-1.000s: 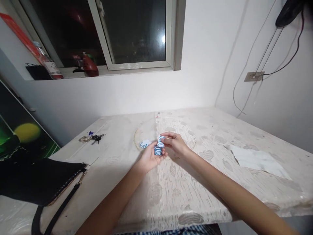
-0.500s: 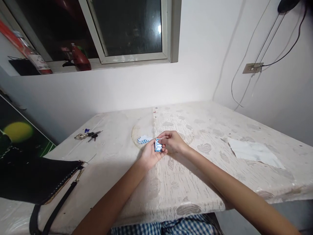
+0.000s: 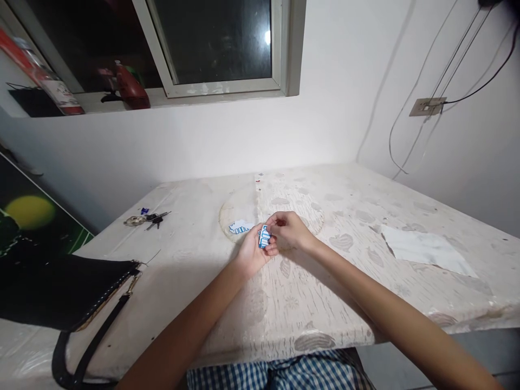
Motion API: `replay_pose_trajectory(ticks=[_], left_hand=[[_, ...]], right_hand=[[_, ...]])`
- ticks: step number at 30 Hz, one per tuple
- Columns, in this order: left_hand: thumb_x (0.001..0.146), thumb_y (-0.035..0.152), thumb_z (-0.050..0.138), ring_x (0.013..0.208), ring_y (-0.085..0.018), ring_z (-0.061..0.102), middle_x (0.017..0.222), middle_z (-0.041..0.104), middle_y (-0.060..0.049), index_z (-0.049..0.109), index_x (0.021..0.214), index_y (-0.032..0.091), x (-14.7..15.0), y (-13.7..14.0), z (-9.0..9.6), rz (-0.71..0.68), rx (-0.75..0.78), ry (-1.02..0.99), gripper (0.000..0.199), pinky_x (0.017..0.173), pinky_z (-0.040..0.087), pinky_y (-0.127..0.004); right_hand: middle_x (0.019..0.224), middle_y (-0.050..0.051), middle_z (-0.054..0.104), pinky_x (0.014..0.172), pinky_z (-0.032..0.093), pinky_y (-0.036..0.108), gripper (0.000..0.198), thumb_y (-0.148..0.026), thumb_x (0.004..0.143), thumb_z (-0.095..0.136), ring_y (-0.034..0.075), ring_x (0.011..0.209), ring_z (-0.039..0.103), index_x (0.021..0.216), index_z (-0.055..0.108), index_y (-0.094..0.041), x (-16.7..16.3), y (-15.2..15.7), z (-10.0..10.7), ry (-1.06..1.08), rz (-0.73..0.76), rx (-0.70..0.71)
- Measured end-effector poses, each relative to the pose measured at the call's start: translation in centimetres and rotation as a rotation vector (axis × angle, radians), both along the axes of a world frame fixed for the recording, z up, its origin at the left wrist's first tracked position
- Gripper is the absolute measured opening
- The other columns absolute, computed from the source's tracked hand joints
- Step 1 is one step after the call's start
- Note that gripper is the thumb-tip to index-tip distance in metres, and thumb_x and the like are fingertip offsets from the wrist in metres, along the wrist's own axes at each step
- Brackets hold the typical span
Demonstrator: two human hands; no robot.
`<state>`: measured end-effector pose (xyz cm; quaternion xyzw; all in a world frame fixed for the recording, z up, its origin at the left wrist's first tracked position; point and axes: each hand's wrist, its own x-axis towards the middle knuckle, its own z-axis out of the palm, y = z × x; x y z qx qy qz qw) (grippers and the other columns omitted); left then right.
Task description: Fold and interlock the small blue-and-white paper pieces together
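Observation:
A small blue-and-white card [image 3: 264, 236] is held tilted above the middle of the table. My left hand [image 3: 251, 257] is closed around its lower left part, with the fingertips curled below it. My right hand [image 3: 293, 230] pinches at the card's upper right edge with thumb and forefinger. Whether it is one card or a small stack, I cannot tell. Just beyond my left hand, a white paper piece with blue outlines [image 3: 239, 227] lies flat on the table, partly hidden by that hand.
On the patterned table cover [image 3: 325, 319] lie keys [image 3: 156, 219] at the left and a white cloth or paper [image 3: 426, 252] at the right. A black bag [image 3: 60, 290] with a strap fills the left front. A wall socket [image 3: 427, 106] with cables is at the upper right.
The card has tilted to the right in my hands, and my right fingers have shifted toward its upper right edge. The whole view has moved slightly.

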<state>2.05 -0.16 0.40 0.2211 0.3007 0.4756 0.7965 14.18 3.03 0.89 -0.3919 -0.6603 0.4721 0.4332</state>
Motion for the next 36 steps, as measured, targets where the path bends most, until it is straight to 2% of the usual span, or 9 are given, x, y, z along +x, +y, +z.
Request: replay_pose_trajectory(ticks=[5, 11, 17, 24, 31, 33, 36], left_hand=[[0.082, 0.021, 0.039, 0.04, -0.008, 0.034, 0.051, 0.039, 0.001, 0.046, 0.069, 0.016, 0.1, -0.2, 0.2, -0.016, 0.009, -0.01, 0.016, 0.041, 0.025, -0.018], [0.081, 0.02, 0.037, 0.042, -0.008, 0.034, 0.054, 0.041, -0.001, 0.048, 0.074, 0.015, 0.1, -0.3, 0.0, -0.042, 0.023, -0.043, 0.014, 0.042, 0.027, -0.019], [0.079, 0.017, 0.038, 0.044, -0.008, 0.035, 0.056, 0.042, -0.001, 0.048, 0.073, 0.016, 0.0, -0.3, 0.0, -0.026, 0.017, -0.09, 0.011, 0.044, 0.029, -0.019], [0.079, 0.018, 0.039, 0.045, -0.009, 0.038, 0.056, 0.046, -0.004, 0.048, 0.066, 0.015, 0.2, -0.3, -0.2, -0.001, -0.052, -0.051, 0.016, 0.045, 0.033, -0.02], [0.08, 0.017, 0.041, 0.041, -0.007, 0.035, 0.055, 0.044, 0.0, 0.049, 0.068, 0.014, 0.5, -0.2, -0.3, 0.009, -0.037, -0.053, 0.015, 0.045, 0.035, -0.02], [0.08, 0.018, 0.042, 0.04, -0.006, 0.034, 0.053, 0.042, 0.001, 0.049, 0.069, 0.014, 0.6, -0.2, -0.4, -0.01, -0.033, -0.073, 0.014, 0.041, 0.032, -0.018], [0.084, 0.024, 0.04, 0.038, -0.005, 0.029, 0.049, 0.036, 0.003, 0.048, 0.067, 0.014, 0.1, 0.2, -0.3, -0.001, -0.064, -0.097, 0.021, 0.037, 0.026, -0.017]], right_hand=[[0.065, 0.002, 0.059, 0.06, 0.041, 0.024, 0.01, -0.016, 0.061, 0.056, 0.012, 0.062, 0.054, 0.069, 0.06, -0.012, 0.4, 0.0, 1.1, 0.055, -0.008, -0.038], [0.059, 0.0, 0.057, 0.054, 0.036, 0.023, 0.013, -0.016, 0.058, 0.057, 0.01, 0.057, 0.05, 0.069, 0.061, -0.012, 1.0, -0.1, 1.9, 0.083, -0.002, -0.11], [0.063, 0.002, 0.059, 0.056, 0.037, 0.022, 0.011, -0.014, 0.059, 0.057, 0.01, 0.06, 0.05, 0.068, 0.063, -0.012, 1.0, 0.0, 1.7, 0.058, 0.045, -0.139], [0.059, 0.002, 0.059, 0.055, 0.043, 0.024, 0.011, -0.009, 0.063, 0.054, 0.011, 0.054, 0.054, 0.071, 0.062, -0.011, 0.9, -0.5, 1.9, -0.015, 0.128, -0.2], [0.055, 0.0, 0.054, 0.049, 0.044, 0.023, 0.02, -0.002, 0.062, 0.046, 0.012, 0.05, 0.055, 0.074, 0.059, -0.012, 0.7, -0.8, 1.4, -0.086, 0.16, -0.233], [0.056, -0.002, 0.052, 0.049, 0.043, 0.023, 0.022, -0.003, 0.062, 0.047, 0.012, 0.05, 0.054, 0.079, 0.058, -0.013, 0.5, -0.8, 1.1, -0.123, 0.136, -0.21], [0.066, -0.001, 0.051, 0.053, 0.04, 0.022, 0.022, -0.009, 0.065, 0.052, 0.01, 0.055, 0.052, 0.086, 0.059, -0.015, 0.5, -0.4, 0.9, -0.233, -0.031, -0.033]])
